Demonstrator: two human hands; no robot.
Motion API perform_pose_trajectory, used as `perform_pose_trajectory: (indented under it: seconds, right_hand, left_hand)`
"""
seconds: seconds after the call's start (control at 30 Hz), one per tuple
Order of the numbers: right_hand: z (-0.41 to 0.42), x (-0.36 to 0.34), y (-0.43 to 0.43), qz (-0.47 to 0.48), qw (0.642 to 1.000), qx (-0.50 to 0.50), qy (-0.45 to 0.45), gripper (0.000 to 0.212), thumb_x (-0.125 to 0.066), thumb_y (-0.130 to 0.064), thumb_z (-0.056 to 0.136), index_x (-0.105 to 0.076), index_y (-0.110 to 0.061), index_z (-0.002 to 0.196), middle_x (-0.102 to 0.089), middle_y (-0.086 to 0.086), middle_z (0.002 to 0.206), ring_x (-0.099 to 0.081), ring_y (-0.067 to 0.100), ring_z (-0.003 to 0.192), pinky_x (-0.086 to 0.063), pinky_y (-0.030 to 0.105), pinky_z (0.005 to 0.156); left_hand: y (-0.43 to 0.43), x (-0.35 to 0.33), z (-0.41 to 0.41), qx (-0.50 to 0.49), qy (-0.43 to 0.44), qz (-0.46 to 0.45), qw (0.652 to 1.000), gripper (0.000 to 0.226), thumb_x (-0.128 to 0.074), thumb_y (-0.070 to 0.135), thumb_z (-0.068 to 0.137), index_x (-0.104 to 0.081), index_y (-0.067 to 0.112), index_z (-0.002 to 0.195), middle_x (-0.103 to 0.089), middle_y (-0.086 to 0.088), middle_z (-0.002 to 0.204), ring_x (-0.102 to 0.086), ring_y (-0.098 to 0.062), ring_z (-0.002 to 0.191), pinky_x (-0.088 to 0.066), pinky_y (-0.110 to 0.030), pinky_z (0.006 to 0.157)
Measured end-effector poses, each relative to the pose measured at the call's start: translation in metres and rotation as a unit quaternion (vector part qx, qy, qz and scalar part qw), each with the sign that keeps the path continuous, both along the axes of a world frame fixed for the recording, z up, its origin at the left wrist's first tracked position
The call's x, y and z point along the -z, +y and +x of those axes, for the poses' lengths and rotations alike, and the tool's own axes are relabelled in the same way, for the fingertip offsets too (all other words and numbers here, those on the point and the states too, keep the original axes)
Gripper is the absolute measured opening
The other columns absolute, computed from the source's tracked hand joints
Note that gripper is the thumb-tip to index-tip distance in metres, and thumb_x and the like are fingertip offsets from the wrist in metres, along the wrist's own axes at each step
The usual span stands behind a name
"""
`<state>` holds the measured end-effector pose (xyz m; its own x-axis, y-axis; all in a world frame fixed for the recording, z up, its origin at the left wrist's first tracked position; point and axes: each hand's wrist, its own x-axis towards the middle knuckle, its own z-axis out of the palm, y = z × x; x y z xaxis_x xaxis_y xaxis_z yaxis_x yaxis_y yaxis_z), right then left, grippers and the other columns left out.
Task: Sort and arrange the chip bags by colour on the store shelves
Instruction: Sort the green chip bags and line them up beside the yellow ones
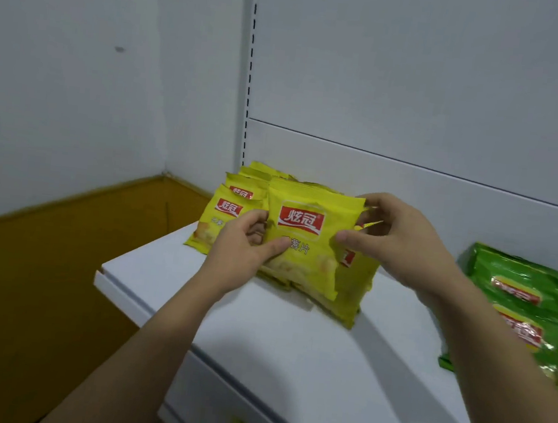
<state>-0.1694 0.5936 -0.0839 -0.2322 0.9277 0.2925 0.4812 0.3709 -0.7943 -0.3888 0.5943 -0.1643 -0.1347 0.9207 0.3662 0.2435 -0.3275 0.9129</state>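
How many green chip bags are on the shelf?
2: far green bag at the shelf's right end, near green bag overlapping it in front. More may be hidden beneath.

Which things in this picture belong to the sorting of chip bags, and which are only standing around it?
Belong to the job: front yellow chip bag, gripped by left hand and right hand; stack of yellow chip bags behind it; green chip bags; white shelf.
Only around: white wall; brown floor; slotted shelf upright.
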Motion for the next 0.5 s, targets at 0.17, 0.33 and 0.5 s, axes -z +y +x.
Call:
perform_pose_trajectory:
  seconds: [0.17,0.33,0.5]
  right_hand:
    - [-0.079,0.06,0.008,-0.026,0.999,0.026,-0.013,0.052,-0.079,-0.033,0.073,-0.054,-0.028,0.119,-0.063,-0.01,0.093,-0.066,0.013,0.075,-0.057,0.041,0.071]
    - [-0.157,0.101,0.017,-0.053,0.998,0.03,-0.01,0.038,-0.075,-0.028,0.079,-0.054,-0.026,0.11,-0.063,-0.012,0.093,-0.065,0.011,0.081,-0.055,0.032,0.073]
    - [-0.201,0.121,0.029,-0.037,0.993,0.107,-0.042,0.035,-0.072,-0.028,0.082,-0.052,-0.021,0.109,-0.062,-0.007,0.097,-0.061,0.014,0.089,-0.052,0.033,0.078]
  left_hand:
    - [0.004,0.023,-0.063,-0.037,0.014,-0.007,0.999,0.034,-0.075,0.017,0.082,-0.064,0.014,0.114,-0.069,0.001,0.099,-0.064,-0.011,0.088,-0.052,-0.021,0.079]
    - [0.013,0.047,-0.119,-0.083,0.064,-0.033,0.994,0.029,-0.069,0.018,0.087,-0.06,0.03,0.111,-0.067,0.013,0.1,-0.062,0.003,0.089,-0.056,-0.026,0.076]
    - [0.03,0.062,-0.151,-0.103,0.166,-0.089,0.977,0.037,-0.065,0.033,0.089,-0.056,0.023,0.124,-0.058,0.001,0.115,-0.055,-0.014,0.103,-0.051,-0.037,0.086]
